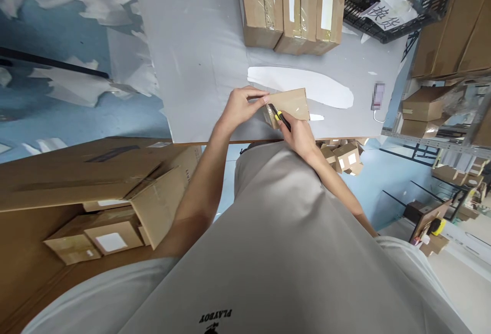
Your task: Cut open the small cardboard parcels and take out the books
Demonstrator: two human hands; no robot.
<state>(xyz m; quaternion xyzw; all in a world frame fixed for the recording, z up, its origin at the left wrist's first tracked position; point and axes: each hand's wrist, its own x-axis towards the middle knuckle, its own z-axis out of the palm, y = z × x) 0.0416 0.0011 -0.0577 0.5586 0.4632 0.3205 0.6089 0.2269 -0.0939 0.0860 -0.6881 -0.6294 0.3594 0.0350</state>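
A small brown cardboard box [293,102] lies at the near edge of the grey table, with shiny clear tape at its left end. My left hand [243,106] pinches the box's upper left corner between thumb and fingers. In my right hand [298,133] is a black and yellow utility knife [281,118], its tip at the taped left end of the box. Whether the blade has gone through the tape cannot be made out. Just beyond the box lies a long white patch [303,82] on the table.
Three taped cardboard boxes [299,9] stand at the table's far side, beside a black crate [383,9] with a paper sign. A large open carton [80,175] holding boxes is at the lower left. Shelving [441,137] stands right.
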